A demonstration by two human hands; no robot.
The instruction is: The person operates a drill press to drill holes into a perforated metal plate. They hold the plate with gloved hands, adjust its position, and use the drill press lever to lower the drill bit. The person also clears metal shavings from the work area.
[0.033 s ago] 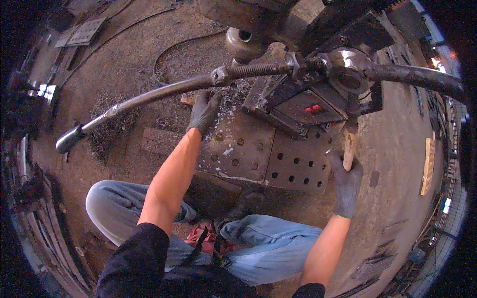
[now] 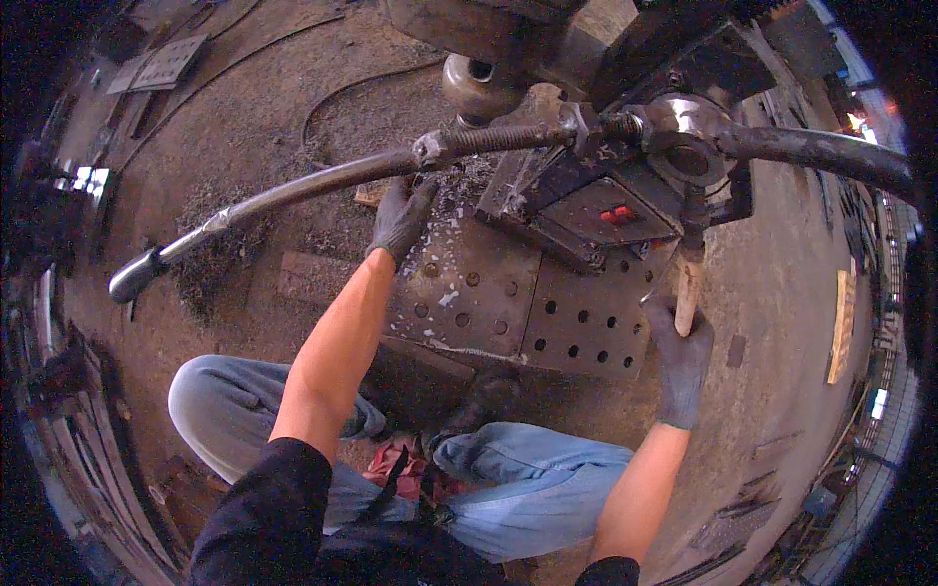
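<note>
My left hand [image 2: 401,220] wears a dark grey glove and reaches in below a long metal lever [image 2: 293,190]. Its thumb and fingers point away from me; the lever hides the fingertips and whatever may be between them. On the right, my other gloved hand, the right hand [image 2: 677,356], is closed around the lower end of a worn wooden handle [image 2: 690,288]. That handle hangs from a thick round metal hub [image 2: 684,132]. Between the hands is a dark metal block [image 2: 586,220], with two bright red spots on its face.
Under the block lies a metal plate [image 2: 586,337] with rows of round holes. Metal shavings [image 2: 210,234] cover the floor at the left, near a curved cable [image 2: 313,112]. A second curved bar [image 2: 821,154] extends right from the hub. A wooden strip [image 2: 840,327] lies far right.
</note>
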